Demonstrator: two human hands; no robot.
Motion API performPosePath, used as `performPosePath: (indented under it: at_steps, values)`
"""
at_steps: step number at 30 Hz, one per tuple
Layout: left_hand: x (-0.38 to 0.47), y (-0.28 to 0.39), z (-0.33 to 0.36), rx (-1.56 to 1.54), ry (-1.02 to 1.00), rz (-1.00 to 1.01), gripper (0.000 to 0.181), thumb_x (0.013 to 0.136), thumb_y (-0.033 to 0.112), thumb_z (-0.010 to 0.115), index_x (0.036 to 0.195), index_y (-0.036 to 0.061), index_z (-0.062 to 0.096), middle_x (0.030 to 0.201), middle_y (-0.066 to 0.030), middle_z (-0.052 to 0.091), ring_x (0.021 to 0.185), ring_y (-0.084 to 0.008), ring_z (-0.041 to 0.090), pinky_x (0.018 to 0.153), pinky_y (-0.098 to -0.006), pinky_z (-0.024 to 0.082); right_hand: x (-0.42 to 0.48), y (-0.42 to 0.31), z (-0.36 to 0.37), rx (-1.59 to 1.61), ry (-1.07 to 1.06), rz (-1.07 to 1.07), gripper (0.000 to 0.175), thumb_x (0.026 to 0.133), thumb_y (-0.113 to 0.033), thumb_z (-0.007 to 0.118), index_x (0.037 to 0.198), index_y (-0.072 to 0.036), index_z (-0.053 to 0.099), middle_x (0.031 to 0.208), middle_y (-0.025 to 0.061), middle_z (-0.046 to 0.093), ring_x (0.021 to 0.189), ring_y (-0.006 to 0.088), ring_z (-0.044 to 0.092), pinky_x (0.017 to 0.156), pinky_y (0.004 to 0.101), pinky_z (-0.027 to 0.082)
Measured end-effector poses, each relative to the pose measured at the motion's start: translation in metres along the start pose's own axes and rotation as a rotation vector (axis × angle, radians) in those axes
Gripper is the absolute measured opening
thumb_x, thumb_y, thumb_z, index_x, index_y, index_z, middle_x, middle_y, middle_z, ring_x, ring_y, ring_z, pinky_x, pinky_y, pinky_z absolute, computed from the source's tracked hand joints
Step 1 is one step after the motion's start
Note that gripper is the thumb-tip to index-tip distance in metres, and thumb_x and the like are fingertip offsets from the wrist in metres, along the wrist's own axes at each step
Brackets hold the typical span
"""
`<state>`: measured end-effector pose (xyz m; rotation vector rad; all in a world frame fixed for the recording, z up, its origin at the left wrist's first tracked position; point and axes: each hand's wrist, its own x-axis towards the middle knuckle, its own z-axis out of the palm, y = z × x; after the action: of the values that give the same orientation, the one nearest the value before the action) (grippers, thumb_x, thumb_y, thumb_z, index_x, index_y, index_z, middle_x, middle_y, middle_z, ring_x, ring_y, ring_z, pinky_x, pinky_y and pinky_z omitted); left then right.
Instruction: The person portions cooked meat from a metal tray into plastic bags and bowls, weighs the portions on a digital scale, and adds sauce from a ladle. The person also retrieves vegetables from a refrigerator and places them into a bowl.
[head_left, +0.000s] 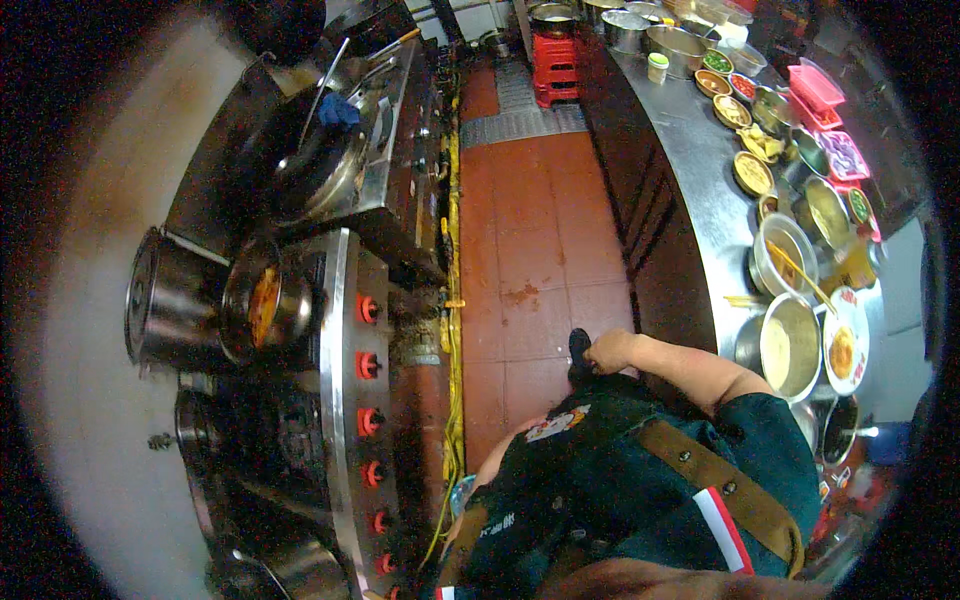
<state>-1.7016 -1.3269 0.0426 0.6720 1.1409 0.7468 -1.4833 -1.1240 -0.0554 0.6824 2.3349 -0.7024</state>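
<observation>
My right hand (611, 351) hangs low in front of my apron (600, 450), above the tiled floor. Its fingers look curled, and whether anything is in them cannot be made out. A dark shoe (579, 346) shows just beside it. Only a strip of my left arm appears past the apron's edge; the left hand is out of view. To the right, on the steel counter (675, 127), stand a metal bowl (780, 345) of pale yellow content, a white oval plate (842, 341) with a browned food piece, and a clear plastic tub (784, 255) with chopsticks across it.
On the left is a stove (341, 375) with red knobs, a lidded stockpot (180, 300) and a pot of orange-red food (264, 307). Farther up sits a wok (322, 165) with a blue cloth (339, 110). Red stools (556, 71) stand at the aisle's end; a yellow pipe (454, 247) runs alongside.
</observation>
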Motion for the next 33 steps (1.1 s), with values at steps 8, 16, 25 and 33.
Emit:
performPosePath:
  at_steps: [8, 16, 25, 33]
  values:
    - [0.140, 0.156, -0.008, 0.172, -0.154, -0.060, 0.044, 0.085, 0.019, 0.049, 0.125, -0.0001, 0.042, 0.127, -0.0119, 0.044, 0.117, -0.0192, 0.041, 0.102, -0.0300, 0.027, 0.050, 0.100, -0.096, 0.134, 0.147, 0.011, 0.027, 0.079, -0.027, 0.053, 0.100, -0.011, 0.058, 0.090, 0.0155, 0.062, 0.084, 0.0333, 0.060, 0.069, 0.0441, 0.048]
    - [0.268, 0.245, -0.058, 0.432, -0.117, -0.012, 0.040, 0.088, 0.020, 0.044, 0.123, 0.0010, 0.043, 0.127, -0.0118, 0.043, 0.117, -0.0201, 0.040, 0.100, -0.0304, 0.029, 0.107, 0.187, -0.192, 0.245, 0.230, 0.095, 0.030, 0.082, -0.032, 0.050, 0.101, -0.011, 0.058, 0.090, 0.0173, 0.062, 0.082, 0.0353, 0.059, 0.071, 0.0444, 0.048]
    - [0.429, 0.314, -0.189, 0.334, 0.190, 0.080, 0.038, 0.088, 0.023, 0.044, 0.119, 0.0009, 0.046, 0.121, -0.0110, 0.047, 0.111, -0.0205, 0.043, 0.095, -0.0304, 0.032, 0.196, 0.268, -0.380, -0.025, 0.156, 0.063, 0.029, 0.080, -0.028, 0.051, 0.104, -0.014, 0.058, 0.087, 0.0147, 0.063, 0.080, 0.0332, 0.059, 0.068, 0.0432, 0.047]
    - [0.484, 0.352, -0.247, 0.194, 0.405, 0.046, 0.037, 0.088, 0.026, 0.045, 0.116, 0.0008, 0.049, 0.115, -0.0103, 0.050, 0.105, -0.0209, 0.046, 0.091, -0.0304, 0.035, 0.257, 0.271, -0.603, 0.069, 0.967, -0.347, 0.039, 0.075, -0.016, 0.061, 0.111, -0.004, 0.051, 0.106, 0.0188, 0.055, 0.098, 0.0344, 0.054, 0.082, 0.0418, 0.046]
